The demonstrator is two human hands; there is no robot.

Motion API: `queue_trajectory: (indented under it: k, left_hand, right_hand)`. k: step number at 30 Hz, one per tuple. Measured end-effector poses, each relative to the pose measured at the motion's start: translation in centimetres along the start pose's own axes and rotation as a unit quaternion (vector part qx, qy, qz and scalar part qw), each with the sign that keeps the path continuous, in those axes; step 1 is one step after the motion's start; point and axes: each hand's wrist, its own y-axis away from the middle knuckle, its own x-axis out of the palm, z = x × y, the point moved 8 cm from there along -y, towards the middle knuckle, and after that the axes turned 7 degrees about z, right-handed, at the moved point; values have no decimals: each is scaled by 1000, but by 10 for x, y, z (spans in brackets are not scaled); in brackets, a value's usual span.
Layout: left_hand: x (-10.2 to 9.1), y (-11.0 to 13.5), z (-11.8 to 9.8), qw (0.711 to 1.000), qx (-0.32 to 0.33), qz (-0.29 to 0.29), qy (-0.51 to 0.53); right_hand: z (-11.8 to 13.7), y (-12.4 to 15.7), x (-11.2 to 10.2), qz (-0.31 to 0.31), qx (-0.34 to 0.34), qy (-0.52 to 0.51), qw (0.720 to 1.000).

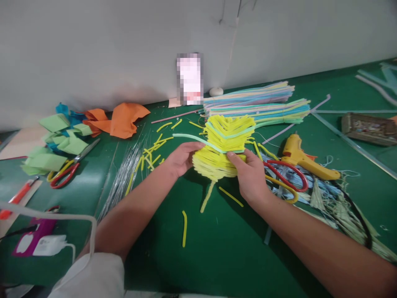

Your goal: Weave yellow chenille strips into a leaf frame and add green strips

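Observation:
A yellow leaf made of pipe cleaners [217,165] is held up over the green table, its twisted stem pointing down toward me. My left hand [185,157] grips its left edge, fingers closed. My right hand [249,174] pinches the right side, thumb on top. Across the leaf's middle lies a mint green pipe cleaner [195,137], its free end sticking out to the left and its right part by my right thumb. Another mint strip [228,135] forms a V higher on the leaf. The fingers behind the leaf are hidden.
Bundled pastel pipe cleaners [257,107] lie behind the leaf. A yellow glue gun [307,159], red-and-yellow scissors [288,178] and tassels [319,194] are at right. Left are yellow offcuts [155,147], clear wires [124,174], more scissors [66,171], folded paper [124,120] and a purple power strip [37,236].

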Motion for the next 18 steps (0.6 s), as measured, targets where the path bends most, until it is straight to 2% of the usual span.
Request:
queue_trajectory:
  k: [7, 10, 18]
  left_hand:
    - [1, 5, -16, 998, 43, 10, -51]
    - [2, 7, -18, 997, 35, 12, -63]
    - [-10, 11, -27, 993, 61, -73, -75]
  right_hand:
    - [-1, 1, 1, 1, 14, -5, 1000]
    - [-1, 1, 0, -5, 12, -5, 1000]
    - [0, 2, 0, -1, 8, 5, 1000]
